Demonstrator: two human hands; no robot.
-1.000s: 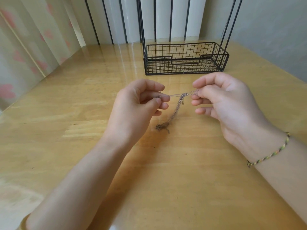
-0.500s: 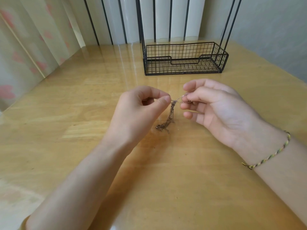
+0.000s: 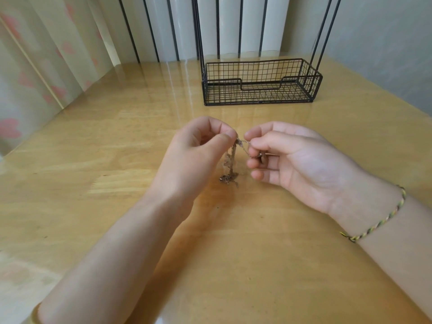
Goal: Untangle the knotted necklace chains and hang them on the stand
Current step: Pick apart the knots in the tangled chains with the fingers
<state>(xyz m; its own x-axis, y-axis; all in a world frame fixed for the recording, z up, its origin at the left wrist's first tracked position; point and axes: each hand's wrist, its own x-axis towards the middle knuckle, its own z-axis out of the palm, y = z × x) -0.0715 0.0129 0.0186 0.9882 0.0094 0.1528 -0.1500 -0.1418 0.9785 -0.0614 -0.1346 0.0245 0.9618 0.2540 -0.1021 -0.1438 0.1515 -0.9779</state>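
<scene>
Tangle time over the wooden table (image 3: 81, 183).
Spotted a flowery curtain (image 3: 28, 78) off at the far left. Had the left hand (image 3: 196, 157) curled, thumb and forefinger pinching the top of the knotted necklace chains (image 3: 230, 164). Left the rest dangling between the two hands, clumped end down on the table. Had the black wire stand (image 3: 259, 83) well behind, basket base on the table, uprights running out of the top of the shot. Pinched a loose strand just beside with the right hand (image 3: 292, 160), lower fingers curled round a loop. Wore a braided bracelet (image 3: 376, 220) on that wrist.
</scene>
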